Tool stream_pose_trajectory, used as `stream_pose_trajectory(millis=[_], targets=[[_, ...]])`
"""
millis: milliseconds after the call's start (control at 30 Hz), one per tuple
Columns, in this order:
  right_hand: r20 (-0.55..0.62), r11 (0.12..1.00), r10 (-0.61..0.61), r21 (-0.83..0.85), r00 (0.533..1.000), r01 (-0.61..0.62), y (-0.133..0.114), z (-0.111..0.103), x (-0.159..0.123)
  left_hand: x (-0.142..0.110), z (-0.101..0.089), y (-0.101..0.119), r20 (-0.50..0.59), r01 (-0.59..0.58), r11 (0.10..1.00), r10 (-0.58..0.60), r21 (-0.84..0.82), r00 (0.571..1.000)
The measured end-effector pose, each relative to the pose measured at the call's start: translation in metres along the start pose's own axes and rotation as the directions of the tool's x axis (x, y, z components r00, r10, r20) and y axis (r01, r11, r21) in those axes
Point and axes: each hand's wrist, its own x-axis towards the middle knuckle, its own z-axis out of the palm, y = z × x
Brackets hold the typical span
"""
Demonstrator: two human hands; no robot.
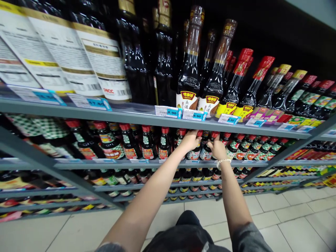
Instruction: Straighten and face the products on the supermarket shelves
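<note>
Both my arms reach forward to the second shelf [147, 163] of a store rack. My left hand [189, 140] is closed round the top of a small dark sauce bottle with a red cap [193, 153]. My right hand [217, 147], with a white bead bracelet on the wrist, grips the neighbouring red-capped bottle [205, 153]. Both bottles stand upright in a row of like bottles with green and white labels.
The shelf above [131, 117] carries tall dark sauce bottles and blue price tags [172, 112]. Large labelled jugs [102, 66] stand at the upper left. Lower shelves hold more bottles. The floor [288, 217] is pale tile.
</note>
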Motion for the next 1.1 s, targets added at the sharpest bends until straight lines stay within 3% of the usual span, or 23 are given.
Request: stream_pose_trajectory(millis=[233, 367, 467, 633, 733, 833, 933, 1033, 1100], targets=[[0.008, 0.999, 0.046, -0.017, 0.999, -0.046, -0.004, 0.0, -0.002, -0.003, 0.003, 0.004, 0.018, 0.013, 0.997, -0.011, -0.076, 1.0], [0.002, 0.999, 0.031, -0.023, 1.0, -0.031, -0.005, -0.001, -0.002, -0.019, 0.02, 0.024, -0.138, 0.172, 0.984, -0.165, 0.04, 0.977], [0.007, 0.998, 0.048, -0.035, 0.999, -0.048, -0.004, 0.0, -0.001, -0.025, 0.03, 0.029, -0.152, 0.257, 0.963, -0.242, 0.085, 0.958], [0.009, 0.996, 0.058, -0.074, 0.998, -0.057, -0.005, 0.001, 0.0, -0.022, 0.032, 0.017, -0.054, 0.198, 0.979, -0.195, 0.047, 0.979], [0.003, 0.994, 0.072, -0.078, 0.997, -0.071, -0.007, 0.001, 0.0, -0.03, 0.032, 0.01, -0.075, 0.172, 0.985, -0.169, 0.032, 0.983], [0.007, 0.993, 0.093, -0.077, 0.996, -0.092, -0.01, 0.0, -0.002, -0.049, 0.029, 0.0, -0.194, 0.063, 0.998, -0.067, -0.028, 0.979], [0.009, 0.991, 0.11, -0.083, 0.994, -0.109, -0.012, -0.001, -0.002, -0.064, 0.016, -0.016, -0.426, -0.026, 0.999, 0.014, -0.023, 0.905], [0.015, 0.989, 0.12, -0.087, 0.993, -0.118, -0.014, -0.002, -0.002, -0.06, -0.004, -0.027, -0.56, 0.102, 0.992, -0.046, 0.07, 0.827], [0.021, 0.989, 0.126, -0.076, 0.992, -0.124, -0.014, -0.002, -0.002, -0.05, -0.016, -0.028, -0.533, 0.247, 0.961, -0.145, 0.126, 0.834]])
